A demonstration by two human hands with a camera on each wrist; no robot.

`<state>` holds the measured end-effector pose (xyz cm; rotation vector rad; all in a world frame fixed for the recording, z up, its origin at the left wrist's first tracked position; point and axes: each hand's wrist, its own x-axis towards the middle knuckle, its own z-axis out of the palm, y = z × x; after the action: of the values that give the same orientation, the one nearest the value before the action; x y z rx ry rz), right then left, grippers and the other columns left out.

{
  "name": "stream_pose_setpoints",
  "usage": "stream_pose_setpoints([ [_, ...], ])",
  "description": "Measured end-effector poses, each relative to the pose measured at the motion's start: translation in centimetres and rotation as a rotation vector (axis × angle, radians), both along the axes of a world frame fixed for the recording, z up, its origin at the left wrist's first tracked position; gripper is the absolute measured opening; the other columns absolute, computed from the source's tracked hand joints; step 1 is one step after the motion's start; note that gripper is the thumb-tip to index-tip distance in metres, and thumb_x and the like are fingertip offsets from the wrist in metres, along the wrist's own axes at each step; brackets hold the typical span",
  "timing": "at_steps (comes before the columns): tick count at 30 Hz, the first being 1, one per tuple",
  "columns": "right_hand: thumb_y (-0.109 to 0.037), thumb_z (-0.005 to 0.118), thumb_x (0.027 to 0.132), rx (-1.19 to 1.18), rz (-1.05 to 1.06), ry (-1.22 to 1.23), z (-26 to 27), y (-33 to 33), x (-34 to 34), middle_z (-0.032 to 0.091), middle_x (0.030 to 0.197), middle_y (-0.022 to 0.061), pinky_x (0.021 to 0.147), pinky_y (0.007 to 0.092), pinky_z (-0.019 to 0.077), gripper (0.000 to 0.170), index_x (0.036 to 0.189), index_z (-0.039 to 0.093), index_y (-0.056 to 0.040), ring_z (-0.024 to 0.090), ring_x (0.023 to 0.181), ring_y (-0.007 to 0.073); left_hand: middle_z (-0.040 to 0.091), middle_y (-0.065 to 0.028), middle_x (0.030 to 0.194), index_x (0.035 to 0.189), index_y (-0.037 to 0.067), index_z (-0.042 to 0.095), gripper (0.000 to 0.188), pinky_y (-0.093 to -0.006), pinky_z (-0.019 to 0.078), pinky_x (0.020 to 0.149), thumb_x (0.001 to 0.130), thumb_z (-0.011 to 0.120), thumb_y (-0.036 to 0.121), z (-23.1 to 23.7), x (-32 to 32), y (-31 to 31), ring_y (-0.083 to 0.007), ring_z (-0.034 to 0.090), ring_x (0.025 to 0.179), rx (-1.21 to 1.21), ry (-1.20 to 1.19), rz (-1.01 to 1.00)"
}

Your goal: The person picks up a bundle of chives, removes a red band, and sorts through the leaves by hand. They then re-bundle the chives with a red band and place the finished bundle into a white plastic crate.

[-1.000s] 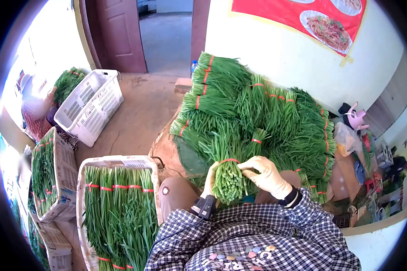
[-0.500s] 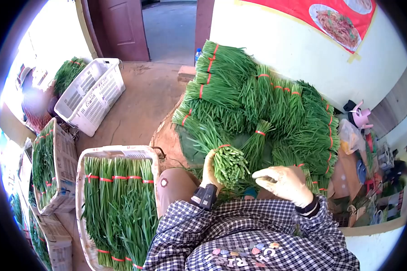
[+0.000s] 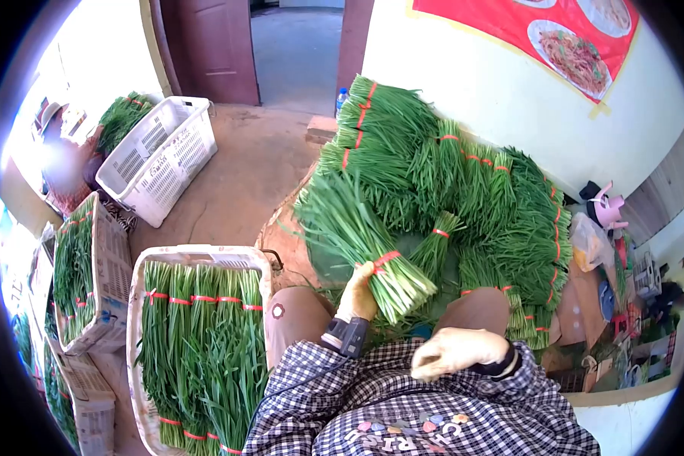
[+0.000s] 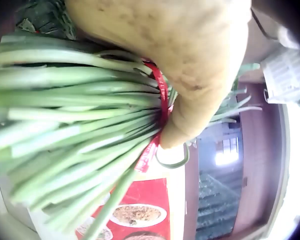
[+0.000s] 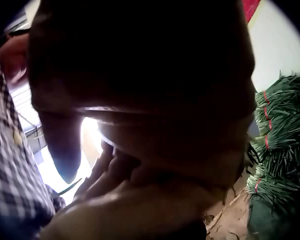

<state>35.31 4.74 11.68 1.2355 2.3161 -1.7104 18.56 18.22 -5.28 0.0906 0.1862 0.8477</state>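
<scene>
My gloved left hand [image 3: 359, 296] grips a bundle of garlic chives [image 3: 387, 277] around its red band, in front of my knees. The pale cut stems point toward the lower right, with the green leaves fanning up and away. In the left wrist view the thumb presses beside the red band [image 4: 163, 92], and the stems [image 4: 75, 107] spread out from it. My gloved right hand [image 3: 460, 353] is apart from the bundle, close before my checked shirt. Its fingers are loosely bent, and nothing shows in them; the right wrist view of that hand [image 5: 155, 145] is very dark.
Many banded chive bundles [image 3: 501, 220] are heaped ahead and right, with a small bundle [image 3: 439, 242] lying nearer. At my left stands a crate [image 3: 268, 285] of bundles; another filled crate [image 3: 114, 281] is beyond. A person [image 3: 61, 163] sits by a white crate [image 3: 167, 167].
The right hand has moved off the bundle, back toward my body. The left hand has turned the bundle, so its stems now point lower right and its leaves show at upper left.
</scene>
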Motion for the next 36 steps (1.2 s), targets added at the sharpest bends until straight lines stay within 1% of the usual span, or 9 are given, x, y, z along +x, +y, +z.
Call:
stream_pose_setpoints([
  [2,-0.029,0.066,0.103,-0.121,-0.501,0.077,2.4,-0.7,2.2,0.077,0.098,0.0048,0.081,0.0297,0.0586,0.030,0.122,0.071,-0.0065,0.073,0.085,0.0145,0.061,-0.0132,0.136,0.149,0.004,0.041,0.071,-0.0491,0.0481,0.110,0.086,0.075,0.010,0.9,0.2,-0.2,-0.0300,0.061,0.122,0.198,0.168,0.152],
  [4,-0.027,0.067,0.102,0.148,-0.930,0.216,1.4,0.5,4.5,0.075,0.112,0.0079,0.088,0.0304,0.0577,0.043,0.137,0.062,-0.0045,0.073,0.093,0.0181,0.059,-0.0111,0.138,0.156,0.009,0.032,0.086,-0.0456,0.0482,0.108,0.082,0.076,0.002,1.0,0.1,-0.4,-0.0269,0.059,0.124,0.306,0.218,0.115],
  [8,-0.039,0.076,0.094,0.218,-1.043,0.339,-2.0,5.5,4.0,0.045,0.157,0.0204,0.116,0.0422,0.0437,0.090,0.161,0.027,-0.0047,0.047,0.143,0.0293,0.058,-0.0060,0.138,0.160,0.017,0.027,0.099,-0.0341,0.0533,0.097,0.078,0.078,-0.004,1.8,0.8,-1.3,-0.0188,0.063,0.115,0.447,0.228,0.015],
  [10,-0.042,0.079,0.091,0.393,-0.859,0.351,-5.3,7.5,3.5,0.045,0.157,0.0192,0.119,0.0424,0.0385,0.097,0.161,0.026,-0.0032,0.043,0.145,0.0292,0.056,-0.0050,0.141,0.161,0.018,0.024,0.103,-0.0332,0.0535,0.096,0.077,0.079,-0.005,2.0,0.6,-1.8,-0.0175,0.063,0.113,0.473,0.208,-0.060],
  [15,-0.035,0.082,0.090,0.113,-0.944,0.564,-3.8,8.0,0.1,0.052,0.149,0.0137,0.113,0.0368,0.0420,0.091,0.158,0.032,-0.0013,0.051,0.137,0.0222,0.052,-0.0080,0.145,0.157,0.012,0.031,0.073,-0.0410,0.0514,0.103,0.098,0.071,0.023,0.8,-0.6,-1.3,-0.0212,0.055,0.127,0.538,0.468,-0.171],
  [24,-0.034,0.085,0.088,0.414,-1.005,0.401,-7.1,9.0,1.6,0.055,0.147,0.0165,0.108,0.0363,0.0477,0.087,0.154,0.038,-0.0019,0.057,0.131,0.0237,0.069,-0.0025,0.117,0.135,0.005,0.054,0.052,-0.0335,0.0543,0.096,0.090,0.079,0.011,1.5,0.6,-1.4,-0.0141,0.067,0.102,0.358,0.358,-0.060],
  [27,-0.032,0.088,0.082,0.849,-1.099,0.017,-3.8,7.5,1.0,0.067,0.122,0.0128,0.094,0.0348,0.0549,0.060,0.130,0.061,-0.0062,0.067,0.108,0.0242,0.067,-0.0027,0.119,0.136,0.005,0.053,0.054,-0.0332,0.0534,0.096,0.089,0.080,0.010,1.2,0.9,-1.5,-0.0151,0.066,0.103,0.330,0.411,-0.035],
  [30,-0.027,0.087,0.082,0.846,-1.035,-0.115,-2.1,7.1,-0.4,0.070,0.108,0.0083,0.084,0.0335,0.0570,0.045,0.116,0.067,-0.0070,0.069,0.092,0.0213,0.066,-0.0032,0.122,0.137,0.006,0.052,0.058,-0.0333,0.0528,0.097,0.087,0.081,0.008,1.7,1.3,-1.7,-0.0160,0.065,0.107,0.338,0.424,-0.009],
  [36,-0.014,0.078,0.091,0.739,-1.203,0.116,-5.3,7.9,0.7,0.072,0.087,0.0040,0.063,0.0270,0.0525,0.016,0.101,0.068,-0.0062,0.065,0.069,0.0133,0.065,-0.0039,0.126,0.140,0.007,0.050,0.065,-0.0345,0.0523,0.098,0.084,0.083,0.004,1.9,0.8,-1.9,-0.0174,0.063,0.110,0.384,0.458,-0.030],
])
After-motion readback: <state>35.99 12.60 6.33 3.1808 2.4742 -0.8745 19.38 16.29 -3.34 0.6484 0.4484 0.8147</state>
